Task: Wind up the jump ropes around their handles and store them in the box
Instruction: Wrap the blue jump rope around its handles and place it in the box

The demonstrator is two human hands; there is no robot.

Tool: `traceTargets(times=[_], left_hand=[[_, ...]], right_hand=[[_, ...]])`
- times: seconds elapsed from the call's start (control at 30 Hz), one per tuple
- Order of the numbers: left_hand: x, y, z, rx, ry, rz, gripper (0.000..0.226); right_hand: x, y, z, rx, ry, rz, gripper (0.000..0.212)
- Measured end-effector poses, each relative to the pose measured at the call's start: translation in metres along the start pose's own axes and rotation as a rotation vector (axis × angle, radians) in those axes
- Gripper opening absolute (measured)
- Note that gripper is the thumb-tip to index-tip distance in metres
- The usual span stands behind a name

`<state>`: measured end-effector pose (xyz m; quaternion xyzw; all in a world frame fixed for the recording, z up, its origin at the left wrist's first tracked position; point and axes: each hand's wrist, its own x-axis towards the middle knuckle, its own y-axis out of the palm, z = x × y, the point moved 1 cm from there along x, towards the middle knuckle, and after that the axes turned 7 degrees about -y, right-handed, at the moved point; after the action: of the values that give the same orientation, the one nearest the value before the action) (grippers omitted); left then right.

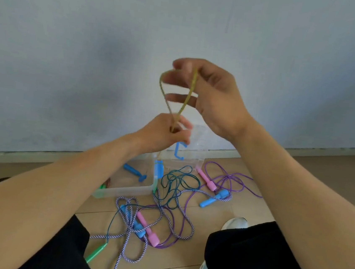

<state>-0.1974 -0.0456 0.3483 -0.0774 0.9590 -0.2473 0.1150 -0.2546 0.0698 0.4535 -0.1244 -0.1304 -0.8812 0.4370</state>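
At centre frame, the box point(122, 189) is open-topped, and its near wall is reached over bare floor point(219, 209) at lower centre only in patches. That floor is crossed by the tangled ropes point(163, 216) and pink handles point(148, 230). The way is flanked by 2 dark-clad legs point(253, 262). The box's right side is crowded by a blue handle point(213, 198).
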Motion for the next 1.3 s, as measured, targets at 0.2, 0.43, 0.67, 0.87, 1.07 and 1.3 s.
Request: traceTargets(times=[0.2,0.43,0.67,0.87,1.07,1.3], left_hand=[[-0.004,-0.018,0.054,0.526,-0.399,0.197,0.055],[-0.018,-0.057,-0.009,-0.415,-0.36,0.019,0.059],[-0.036,-0.078,-0.08,-0.769,0.012,0.014,0.055],[-0.04,-0.109,-0.057,-0.838,0.078,-0.232,0.064],[-0.033,-0.149,0.005,-0.84,-0.125,-0.511,0.053],[-0.031,-0.145,0.034,-0.703,-0.388,-0.478,0.052]], right_hand=[[0.013,-0.067,0.035,0.507,-0.062,-0.347,0.021],[0.003,-0.113,-0.034,-0.594,0.521,-0.334,0.051],[-0.024,-0.018,-0.085,-0.719,0.708,0.626,0.077],[-0.011,-0.021,-0.104,-0.935,0.773,0.536,0.035],[-0.01,-0.121,-0.115,-0.902,0.941,-0.101,0.034],[-0.01,-0.152,-0.086,-0.017,0.748,-0.667,0.063]])
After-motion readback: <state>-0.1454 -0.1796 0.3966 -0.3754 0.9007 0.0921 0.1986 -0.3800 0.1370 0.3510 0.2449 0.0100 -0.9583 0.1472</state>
